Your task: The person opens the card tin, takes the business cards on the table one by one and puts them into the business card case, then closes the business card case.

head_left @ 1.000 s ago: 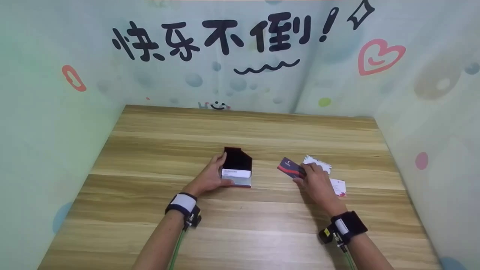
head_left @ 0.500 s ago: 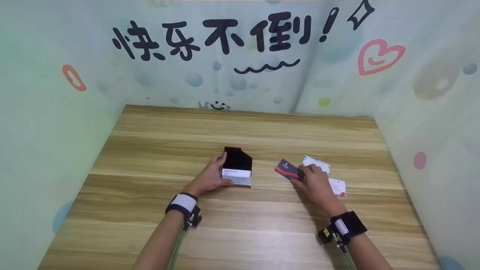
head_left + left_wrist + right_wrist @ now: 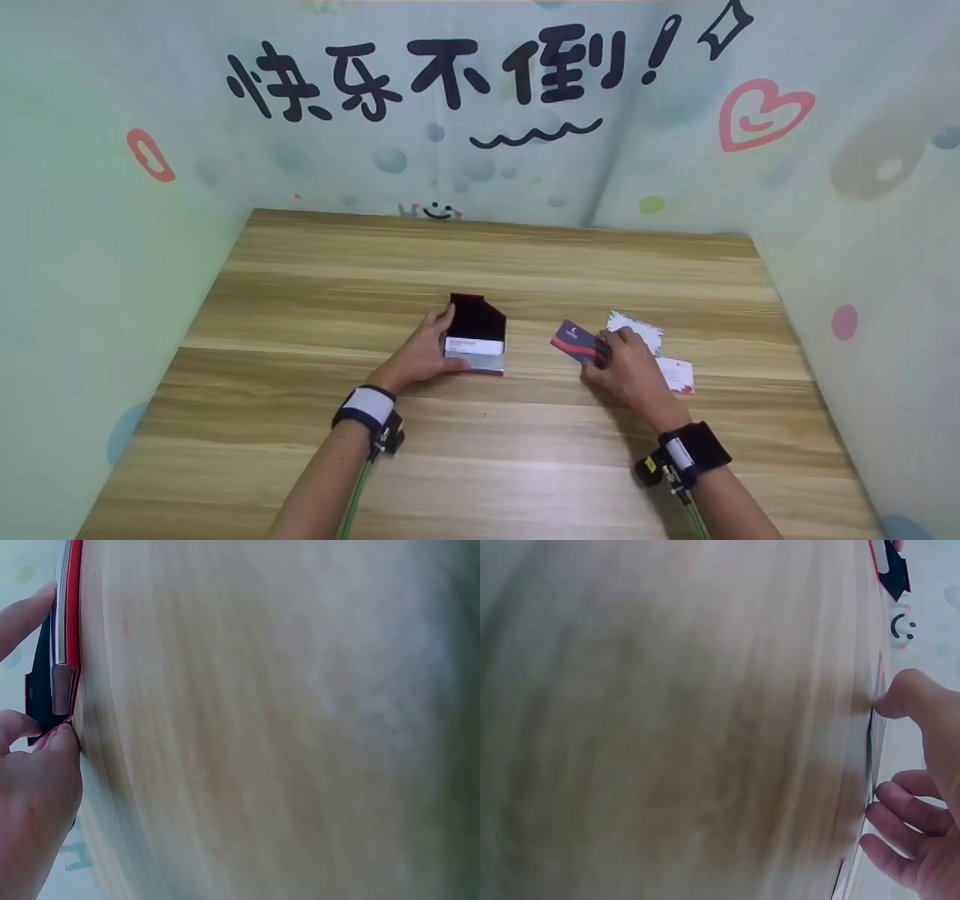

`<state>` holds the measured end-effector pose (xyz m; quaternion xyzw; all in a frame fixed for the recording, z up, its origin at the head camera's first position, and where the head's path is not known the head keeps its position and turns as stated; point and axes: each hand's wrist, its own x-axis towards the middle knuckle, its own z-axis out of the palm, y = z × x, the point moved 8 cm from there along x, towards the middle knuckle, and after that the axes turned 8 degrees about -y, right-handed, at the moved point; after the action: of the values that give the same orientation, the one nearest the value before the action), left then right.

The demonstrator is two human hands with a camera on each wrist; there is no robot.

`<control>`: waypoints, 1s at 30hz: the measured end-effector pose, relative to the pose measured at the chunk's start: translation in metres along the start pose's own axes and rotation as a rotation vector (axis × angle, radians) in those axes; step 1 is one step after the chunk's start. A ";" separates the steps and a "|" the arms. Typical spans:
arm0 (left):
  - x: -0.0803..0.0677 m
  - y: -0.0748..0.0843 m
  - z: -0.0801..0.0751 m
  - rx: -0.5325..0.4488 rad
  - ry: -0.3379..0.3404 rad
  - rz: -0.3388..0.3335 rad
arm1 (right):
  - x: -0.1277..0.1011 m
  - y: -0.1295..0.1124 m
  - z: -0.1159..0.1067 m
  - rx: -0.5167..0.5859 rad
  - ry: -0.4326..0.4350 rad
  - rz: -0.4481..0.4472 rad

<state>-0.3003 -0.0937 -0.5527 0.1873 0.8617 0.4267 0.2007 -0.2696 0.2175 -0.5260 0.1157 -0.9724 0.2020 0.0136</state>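
Note:
On the table lies a business card case (image 3: 474, 363), lid folded back to show a black lining (image 3: 476, 319) and a stack of cards inside. My left hand (image 3: 416, 356) grips its left side, thumb at the near edge, fingers at the raised lid. The left wrist view shows the case's red outer edge (image 3: 73, 607). To the right, my right hand (image 3: 634, 371) pinches a dark business card (image 3: 574, 341) with a red stripe, low over the table. In the right wrist view the thumb (image 3: 907, 694) meets this card's edge.
A white card with a patterned border (image 3: 645, 331) lies behind the right hand, and another white card (image 3: 679, 375) with a red corner lies to its right. The wooden table (image 3: 337, 262) is bounded by printed cloth walls (image 3: 112, 262) at the back and sides.
My right hand has slid the dark card slightly left and toward me, off the white cards. The left hand and the card case stay in place.

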 end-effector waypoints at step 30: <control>0.000 0.000 0.000 -0.001 0.010 0.000 | 0.010 -0.035 -0.010 -0.036 0.025 -0.117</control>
<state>-0.3003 -0.0938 -0.5528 0.1850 0.8625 0.4281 0.1963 -0.2713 0.1880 -0.5021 0.1696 -0.9672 0.1850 0.0398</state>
